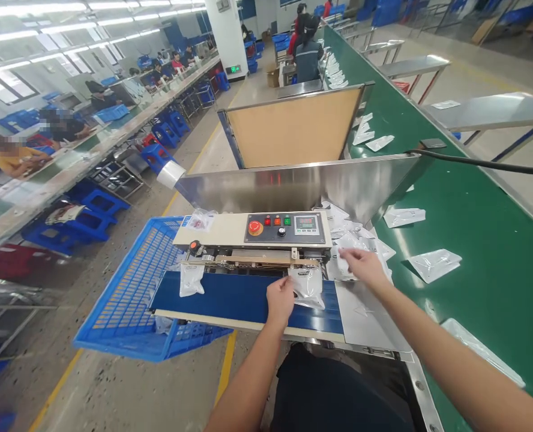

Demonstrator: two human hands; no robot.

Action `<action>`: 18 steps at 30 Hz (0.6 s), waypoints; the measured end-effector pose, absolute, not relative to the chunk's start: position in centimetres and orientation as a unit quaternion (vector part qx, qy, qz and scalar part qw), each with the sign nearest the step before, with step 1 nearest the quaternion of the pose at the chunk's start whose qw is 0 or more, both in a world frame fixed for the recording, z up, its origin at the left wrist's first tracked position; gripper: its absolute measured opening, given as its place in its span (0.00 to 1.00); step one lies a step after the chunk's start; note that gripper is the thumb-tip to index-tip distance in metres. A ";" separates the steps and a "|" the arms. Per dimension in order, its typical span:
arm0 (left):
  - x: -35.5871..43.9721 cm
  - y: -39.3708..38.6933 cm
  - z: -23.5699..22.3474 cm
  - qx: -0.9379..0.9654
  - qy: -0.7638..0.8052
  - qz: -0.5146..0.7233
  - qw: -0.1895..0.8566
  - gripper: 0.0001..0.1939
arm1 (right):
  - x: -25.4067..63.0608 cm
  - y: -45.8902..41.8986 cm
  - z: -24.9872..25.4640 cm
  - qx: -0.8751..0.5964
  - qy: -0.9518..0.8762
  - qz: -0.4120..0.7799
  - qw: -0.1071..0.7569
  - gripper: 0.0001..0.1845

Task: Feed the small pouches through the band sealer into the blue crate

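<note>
A band sealing machine (230, 231) with a control panel stands in front of me, its blue conveyor belt (243, 294) running along the near side. At the sealing slot, a filled white pouch (309, 287) hangs upright, and my left hand (281, 300) is closed on its left edge. Farther left on the belt, another pouch (191, 279) stands at the slot's exit. My right hand (361, 264) is over the pile of white pouches (338, 222) right of the machine, its thumb and fingers pinched together. What lies between those fingertips is too small to tell.
A blue plastic basket (113, 288) sits beyond the belt's left end. To the right runs a green conveyor (473, 240) with scattered pouches. A metal panel (293, 183) rises behind the machine, and a black cable (482, 163) crosses the green conveyor. Co-workers sit farther off.
</note>
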State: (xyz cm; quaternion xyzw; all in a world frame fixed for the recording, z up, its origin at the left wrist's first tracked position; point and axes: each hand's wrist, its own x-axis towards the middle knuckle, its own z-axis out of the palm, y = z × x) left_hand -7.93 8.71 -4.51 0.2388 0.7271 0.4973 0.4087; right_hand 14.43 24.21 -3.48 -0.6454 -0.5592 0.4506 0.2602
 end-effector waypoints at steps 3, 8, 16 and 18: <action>-10.1 5.8 -3.1 0.258 0.775 0.508 0.273 0.20 | 12.9 30.9 -2.8 -0.648 -0.618 0.288 0.339 0.24; -10.9 2.8 -0.8 0.232 0.760 0.565 0.223 0.25 | 9.9 36.8 -1.8 -0.624 -0.684 0.228 0.301 0.16; -5.7 4.6 -0.2 0.350 0.668 0.589 0.291 0.22 | 16.2 26.2 0.8 -0.585 -0.631 0.214 0.462 0.17; -3.3 5.6 -0.2 0.397 0.640 0.581 0.310 0.21 | 17.5 21.5 1.4 -0.582 -0.622 0.255 0.458 0.22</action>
